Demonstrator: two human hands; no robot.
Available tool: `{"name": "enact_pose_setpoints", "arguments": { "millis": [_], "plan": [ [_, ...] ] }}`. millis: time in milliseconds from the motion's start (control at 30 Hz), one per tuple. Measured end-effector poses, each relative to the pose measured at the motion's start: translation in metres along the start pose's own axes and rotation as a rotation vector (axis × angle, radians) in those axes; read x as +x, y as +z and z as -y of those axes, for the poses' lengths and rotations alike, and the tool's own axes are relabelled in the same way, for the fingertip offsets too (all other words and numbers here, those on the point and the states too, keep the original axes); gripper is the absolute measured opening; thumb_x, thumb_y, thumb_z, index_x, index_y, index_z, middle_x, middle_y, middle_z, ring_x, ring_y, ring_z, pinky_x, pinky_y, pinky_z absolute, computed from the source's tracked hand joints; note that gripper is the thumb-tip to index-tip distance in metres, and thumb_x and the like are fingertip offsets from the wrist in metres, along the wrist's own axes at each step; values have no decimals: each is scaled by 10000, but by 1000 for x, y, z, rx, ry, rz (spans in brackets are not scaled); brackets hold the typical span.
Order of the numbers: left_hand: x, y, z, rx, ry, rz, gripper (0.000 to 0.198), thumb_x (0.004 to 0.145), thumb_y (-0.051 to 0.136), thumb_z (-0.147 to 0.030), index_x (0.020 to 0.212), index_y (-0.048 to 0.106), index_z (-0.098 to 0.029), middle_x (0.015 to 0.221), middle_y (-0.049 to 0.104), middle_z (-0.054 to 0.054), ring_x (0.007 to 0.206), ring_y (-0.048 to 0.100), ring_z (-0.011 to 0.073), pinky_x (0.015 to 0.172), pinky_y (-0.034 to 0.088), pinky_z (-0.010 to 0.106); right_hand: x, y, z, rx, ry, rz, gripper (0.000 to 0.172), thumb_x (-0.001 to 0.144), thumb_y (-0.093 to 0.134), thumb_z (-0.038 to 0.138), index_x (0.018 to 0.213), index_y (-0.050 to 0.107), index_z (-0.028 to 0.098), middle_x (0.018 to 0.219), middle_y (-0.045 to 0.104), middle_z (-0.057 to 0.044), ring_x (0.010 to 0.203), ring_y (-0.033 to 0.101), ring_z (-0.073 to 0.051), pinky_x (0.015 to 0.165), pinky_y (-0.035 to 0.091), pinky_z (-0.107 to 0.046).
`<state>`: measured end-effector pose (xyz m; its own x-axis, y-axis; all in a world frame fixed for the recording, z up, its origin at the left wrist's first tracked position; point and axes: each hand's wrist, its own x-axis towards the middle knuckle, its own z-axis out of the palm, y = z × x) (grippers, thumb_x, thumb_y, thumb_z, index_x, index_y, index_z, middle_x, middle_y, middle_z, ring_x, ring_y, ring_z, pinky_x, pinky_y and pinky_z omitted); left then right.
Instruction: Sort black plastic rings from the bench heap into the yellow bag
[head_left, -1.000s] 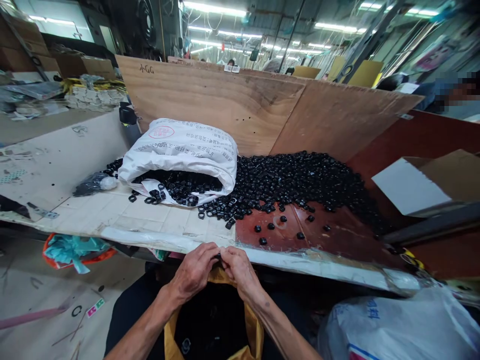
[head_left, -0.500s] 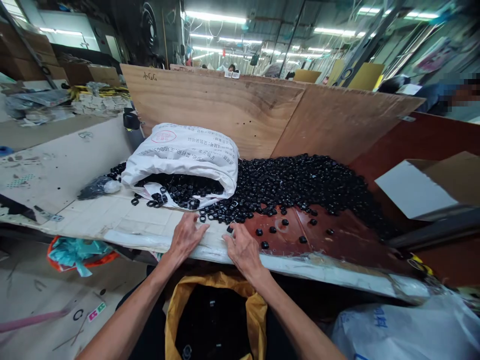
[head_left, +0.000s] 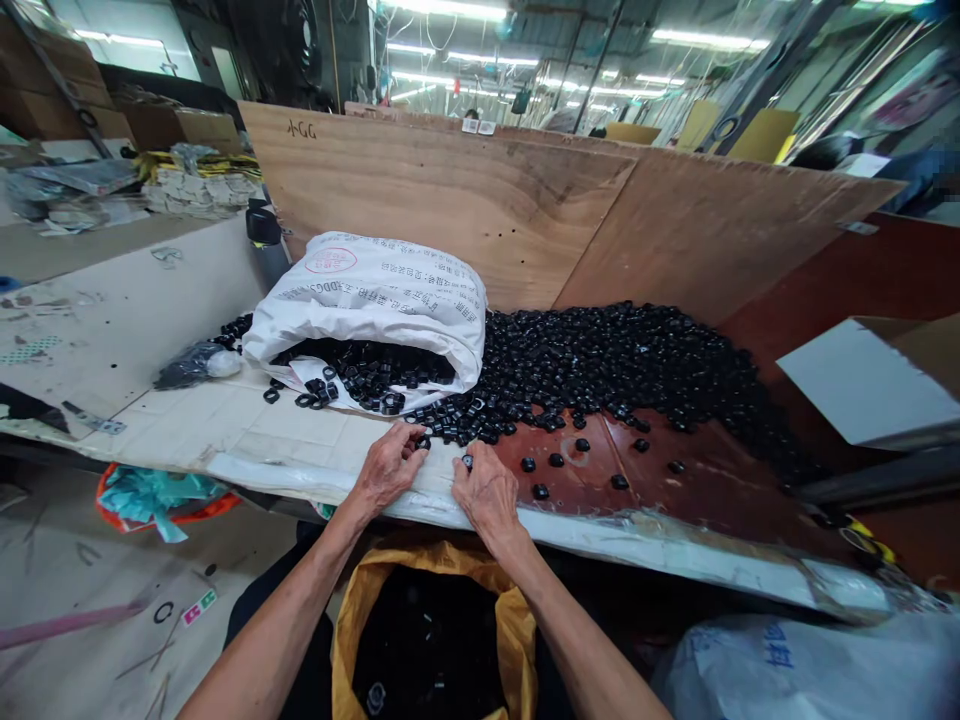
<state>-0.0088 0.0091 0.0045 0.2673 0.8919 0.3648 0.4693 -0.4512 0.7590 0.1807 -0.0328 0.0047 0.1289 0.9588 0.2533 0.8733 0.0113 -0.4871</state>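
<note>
My left hand is at the front of the bench, its thumb and fingers closing on a black ring beside the loose ones. My right hand, close by on the right, pinches a small black cap with a pale spot on its face. Just beyond the hands, a white woven sack lies on its side, black rings spilling from its mouth. A heap of small black parts spreads to its right. Below my hands, a yellow sack stands open with dark contents.
Plywood boards wall off the back of the bench. Several single black caps lie on the red-brown surface at right. An open cardboard box is on the right; a tied dark plastic bag lies left. White padding covers the front edge.
My left hand has shifted slightly right and closed on a ring. The right hand has turned the cap so its pale spot shows. The camera view has tilted a little.
</note>
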Motion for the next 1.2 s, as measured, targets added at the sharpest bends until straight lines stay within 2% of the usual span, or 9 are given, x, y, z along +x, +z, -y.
{"name": "enact_pose_setpoints", "arguments": {
  "millis": [100,200,300,367,433,600,767,967,1200],
  "plan": [
    [1,-2,0,-209,-53,20,230,868,617,-222,1091,661,-188,1022,655,38,804,639,134,748,536,256,1,2,-5,357,-58,-1,167,893,565,293,963,654,171,840,687,-58,705,631,-180,686,484,-275],
    [1,-5,1,-428,-189,32,254,833,684,-270,1063,665,-165,908,677,27,799,652,144,755,539,263,5,7,-4,772,37,91,266,872,613,371,1050,661,180,740,678,-11,627,645,-167,632,534,-268],
    [0,-8,0,-579,-263,50,296,804,722,-290,1060,663,-154,892,702,30,805,666,149,781,545,274,11,13,6,959,74,127,302,826,682,379,1059,701,188,867,725,-45,713,697,-183,689,578,-291],
    [0,-9,-1,-608,-261,43,298,797,733,-293,1055,672,-156,947,716,42,843,673,156,812,548,283,14,18,13,986,31,117,280,810,698,360,1031,734,194,1014,728,-75,764,712,-186,728,589,-303],
    [0,-10,-2,-604,-255,39,302,803,733,-299,1065,684,-157,983,722,50,857,677,161,821,550,287,16,21,17,1021,20,113,287,809,693,354,1044,739,195,1063,720,-81,776,719,-184,737,595,-306],
    [0,-8,0,-578,-229,64,320,809,729,-292,1098,703,-158,1019,738,60,881,690,173,845,549,294,15,23,18,1024,85,115,309,782,712,369,1031,729,187,873,746,-47,726,697,-182,687,588,-293],
    [-1,-7,3,-566,-198,79,310,828,711,-300,1097,698,-144,1019,741,74,893,703,187,866,556,315,13,16,20,865,-20,45,213,828,668,336,946,766,188,950,746,-65,838,694,-191,762,568,-295],
    [-3,-6,-1,-485,-174,52,274,822,709,-281,1058,702,-143,998,736,75,866,704,186,835,567,317,10,18,21,851,-41,97,249,910,584,333,1031,752,196,1024,717,-76,783,697,-169,708,583,-278],
    [0,-6,0,-571,-218,105,287,808,729,-286,1051,706,-134,990,740,80,878,693,183,855,558,323,10,13,22,794,-190,-33,161,871,616,221,925,765,194,977,720,-77,923,683,-190,844,543,-313]
  ]
}}
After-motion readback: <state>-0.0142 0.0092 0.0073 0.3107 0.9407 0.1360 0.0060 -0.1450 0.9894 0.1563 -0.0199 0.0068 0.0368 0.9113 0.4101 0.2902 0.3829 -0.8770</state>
